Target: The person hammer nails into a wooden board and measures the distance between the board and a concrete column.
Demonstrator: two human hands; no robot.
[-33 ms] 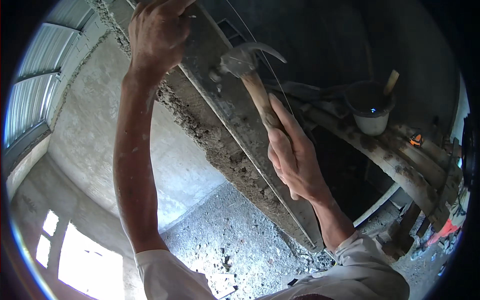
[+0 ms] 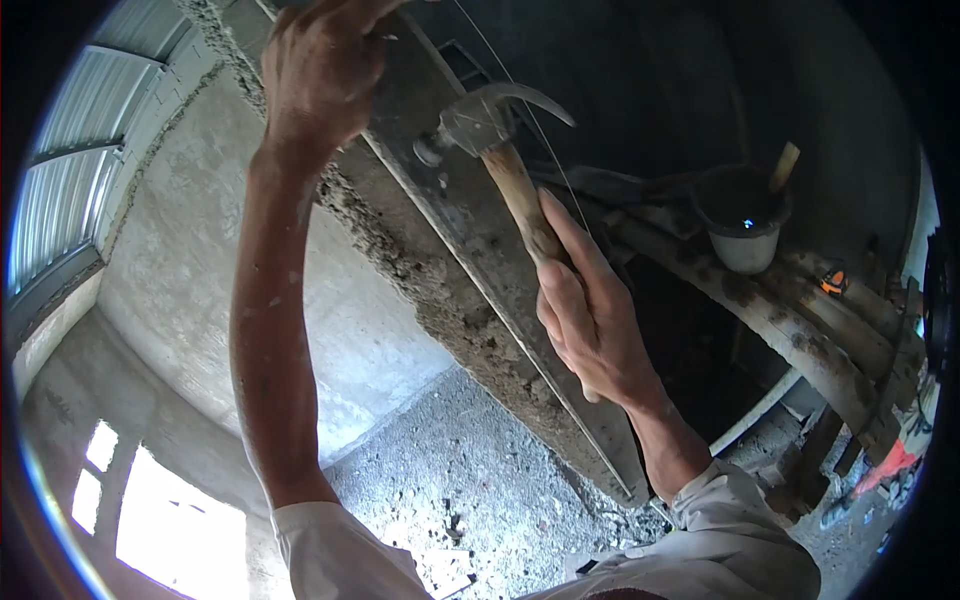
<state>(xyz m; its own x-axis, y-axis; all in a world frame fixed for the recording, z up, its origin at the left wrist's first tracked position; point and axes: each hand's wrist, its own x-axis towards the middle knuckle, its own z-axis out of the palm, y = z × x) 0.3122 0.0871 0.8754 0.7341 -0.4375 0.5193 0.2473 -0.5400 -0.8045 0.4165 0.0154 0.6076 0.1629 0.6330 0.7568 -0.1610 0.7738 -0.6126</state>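
gripping: right hand point(image 2: 590, 320) is wrapped round the wooden handle of a claw hammer point(image 2: 500, 150), fingers curled tight on the lower grip, forefinger laid along the shaft
hammer: raised in front of the person, head point(image 2: 470, 125) up top, striking face turned toward the grey board point(image 2: 470, 230), curved claw sweeping off to the right
contact: hammer face sits right at the board's surface, touching or just shy, can't tell which
left hand: left hand point(image 2: 320, 70) is up high at the top edge of the view, fingers folded over the upper part of the board; fingertips run out of view, so whether they pinch anything small i cannot tell
board: long grey plank running on a slant from upper left down to lower middle, lying against a rough crust of mortar point(image 2: 440, 290) on its left side
string: thin taut line point(image 2: 540, 140) crossing just behind the hammer's claw
off right: white bucket point(image 2: 745, 230) with a wooden stick standing in it, resting on weathered planks point(image 2: 800, 330)
below: rubble-strewn floor point(image 2: 470, 480)
sleeves: pale sleeves point(image 2: 740, 540) at the lower edge
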